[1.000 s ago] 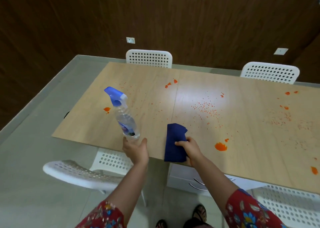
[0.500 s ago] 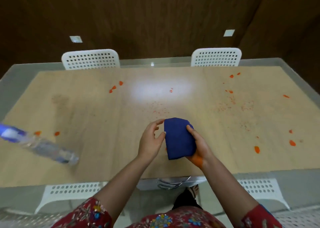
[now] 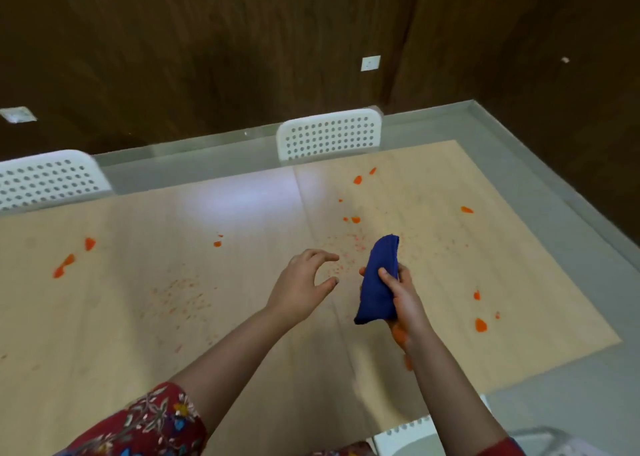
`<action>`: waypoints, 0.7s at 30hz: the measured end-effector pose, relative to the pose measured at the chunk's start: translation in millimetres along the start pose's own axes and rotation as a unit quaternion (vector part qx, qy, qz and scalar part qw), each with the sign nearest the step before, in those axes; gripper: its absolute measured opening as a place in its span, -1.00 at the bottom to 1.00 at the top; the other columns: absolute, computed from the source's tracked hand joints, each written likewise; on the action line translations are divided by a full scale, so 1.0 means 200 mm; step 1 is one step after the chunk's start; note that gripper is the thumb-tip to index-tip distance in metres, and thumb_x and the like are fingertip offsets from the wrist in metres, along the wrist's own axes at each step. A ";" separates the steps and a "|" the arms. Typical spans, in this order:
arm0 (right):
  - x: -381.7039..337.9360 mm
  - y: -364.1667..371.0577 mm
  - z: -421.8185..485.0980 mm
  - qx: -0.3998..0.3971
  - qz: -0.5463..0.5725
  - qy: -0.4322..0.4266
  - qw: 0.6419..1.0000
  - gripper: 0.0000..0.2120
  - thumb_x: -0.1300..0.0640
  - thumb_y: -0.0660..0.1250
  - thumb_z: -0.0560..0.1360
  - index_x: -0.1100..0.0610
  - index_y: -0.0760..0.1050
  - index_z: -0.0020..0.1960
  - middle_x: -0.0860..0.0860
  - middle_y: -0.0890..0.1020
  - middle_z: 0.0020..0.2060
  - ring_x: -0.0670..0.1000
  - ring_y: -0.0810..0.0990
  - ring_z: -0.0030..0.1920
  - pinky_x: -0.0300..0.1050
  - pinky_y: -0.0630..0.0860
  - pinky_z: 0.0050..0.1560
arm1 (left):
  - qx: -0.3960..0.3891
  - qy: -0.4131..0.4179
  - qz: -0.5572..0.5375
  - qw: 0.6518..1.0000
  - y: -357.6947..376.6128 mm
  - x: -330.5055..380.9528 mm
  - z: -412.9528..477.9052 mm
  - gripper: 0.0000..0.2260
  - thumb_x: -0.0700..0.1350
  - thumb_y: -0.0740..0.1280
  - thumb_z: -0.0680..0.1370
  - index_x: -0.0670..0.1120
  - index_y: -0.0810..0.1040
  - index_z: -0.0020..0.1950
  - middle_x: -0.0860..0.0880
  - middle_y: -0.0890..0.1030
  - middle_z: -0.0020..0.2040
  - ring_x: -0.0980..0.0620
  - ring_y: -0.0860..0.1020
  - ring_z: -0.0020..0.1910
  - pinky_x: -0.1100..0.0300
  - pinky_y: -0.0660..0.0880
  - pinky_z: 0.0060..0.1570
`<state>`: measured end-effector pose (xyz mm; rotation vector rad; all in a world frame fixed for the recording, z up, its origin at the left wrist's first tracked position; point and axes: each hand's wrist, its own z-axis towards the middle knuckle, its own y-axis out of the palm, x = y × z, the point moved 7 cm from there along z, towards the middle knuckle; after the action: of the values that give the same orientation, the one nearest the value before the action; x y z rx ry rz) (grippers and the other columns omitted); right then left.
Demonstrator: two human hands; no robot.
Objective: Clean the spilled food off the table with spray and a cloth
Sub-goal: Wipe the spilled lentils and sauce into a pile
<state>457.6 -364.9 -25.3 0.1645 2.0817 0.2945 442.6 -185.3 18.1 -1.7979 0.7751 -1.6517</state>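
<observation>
My right hand (image 3: 403, 303) grips a folded dark blue cloth (image 3: 377, 282) and holds it upright above the light wooden table (image 3: 104, 334). My left hand (image 3: 304, 282) hovers just left of the cloth with fingers spread and loosely curled, holding nothing. Orange food blobs (image 3: 480, 324) lie to the right of the cloth, and more orange blobs (image 3: 64, 265) lie at the far left. Fine orange crumbs (image 3: 349, 247) are scattered under and beyond my hands. An orange smear marks my right palm. The spray bottle is out of view.
Two white perforated chairs stand at the table's far side, one (image 3: 329, 133) in the middle and another chair (image 3: 48, 178) at the left. A third white chair (image 3: 408, 435) sits at the near edge below my right arm. Dark wood wall panels lie behind.
The view has swung to the right along the table. My left hand set the spray bottle down, came to the cloth, and now hovers apart from it. The bottle has left the view.
</observation>
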 end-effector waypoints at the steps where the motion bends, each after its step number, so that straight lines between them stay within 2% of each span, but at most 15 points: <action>1: -0.05 -0.09 0.04 0.018 -0.018 -0.014 1.000 -0.63 0.10 0.28 0.58 -0.06 0.33 0.36 0.04 0.67 0.10 0.06 0.64 0.11 0.00 0.55 0.03 | -0.019 0.006 0.004 1.000 0.04 0.02 0.07 -0.66 0.01 0.32 0.57 0.10 0.45 0.35 0.13 0.45 0.33 0.14 0.35 0.33 0.31 0.26 0.25; 5: -0.19 -0.38 0.15 0.132 -0.091 -0.040 0.986 -0.63 0.11 0.32 0.55 -0.02 0.42 0.34 -0.03 0.59 0.18 0.06 0.59 0.11 0.01 0.52 0.07 | -0.093 0.018 0.042 0.995 0.15 0.03 0.23 -0.61 -0.01 0.34 0.55 0.07 0.43 0.37 0.09 0.42 0.37 0.06 0.37 0.36 0.12 0.33 0.33; 8: -0.32 -0.61 0.20 0.234 -0.165 -0.092 0.954 -0.73 -0.05 0.42 0.47 -0.01 0.51 0.13 -0.07 0.62 0.01 0.02 0.61 -0.02 0.01 0.53 -0.01 | -0.135 0.037 0.083 0.987 0.27 0.09 0.38 -0.56 -0.02 0.36 0.53 0.05 0.40 0.40 0.06 0.40 0.40 0.02 0.37 0.38 0.10 0.34 0.33; 11: -0.46 -0.84 0.26 0.314 -0.296 -0.127 0.893 -0.80 -0.04 0.39 0.49 -0.02 0.48 0.07 -0.14 0.60 -0.13 0.03 0.60 -0.11 -0.07 0.46 -0.14 | -0.171 0.047 0.124 0.976 0.39 0.15 0.52 -0.53 -0.01 0.35 0.53 0.04 0.36 0.43 0.04 0.36 0.44 0.00 0.35 0.39 0.09 0.35 0.32; 12: -0.50 -0.90 0.28 0.337 -0.343 -0.127 0.868 -0.82 -0.03 0.36 0.52 -0.02 0.48 0.09 -0.09 0.60 -0.11 0.07 0.59 -0.11 -0.08 0.43 -0.15 | -0.175 0.050 0.137 0.974 0.40 0.16 0.54 -0.52 0.00 0.35 0.53 0.04 0.35 0.43 0.04 0.35 0.45 0.00 0.35 0.39 0.09 0.36 0.31; 15: -0.60 -1.21 0.41 0.410 -0.437 -0.081 0.796 -0.77 0.05 0.28 0.56 0.07 0.48 0.19 0.08 0.47 0.17 0.17 0.56 -0.08 -0.08 0.39 -0.12 | -0.190 0.064 0.161 0.966 0.51 0.23 0.70 -0.48 -0.01 0.36 0.51 0.04 0.33 0.45 0.05 0.32 0.47 0.00 0.32 0.41 0.09 0.36 0.32; 19: -0.71 -1.55 0.59 0.466 -0.507 -0.041 0.724 -0.75 0.12 0.17 0.62 0.12 0.43 0.26 0.15 0.49 0.20 0.25 0.48 0.12 0.08 0.47 -0.09 | -0.198 0.069 0.186 0.960 0.61 0.28 0.86 -0.45 -0.02 0.36 0.53 0.03 0.27 0.49 0.05 0.27 0.50 0.01 0.26 0.46 0.12 0.31 0.37; 21: -0.74 -1.64 0.67 0.472 -0.525 -0.019 0.708 -0.73 0.14 0.12 0.64 0.13 0.41 0.30 0.14 0.48 0.26 0.25 0.43 0.17 0.12 0.46 -0.03 | -0.200 0.070 0.203 0.956 0.63 0.27 0.91 -0.43 -0.02 0.34 0.54 0.03 0.23 0.52 0.05 0.23 0.53 0.01 0.22 0.48 0.13 0.27 0.39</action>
<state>649.5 -697.1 -57.8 -0.4235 1.7493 -1.4693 622.8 -304.6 -53.3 -1.6330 1.5226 -1.4240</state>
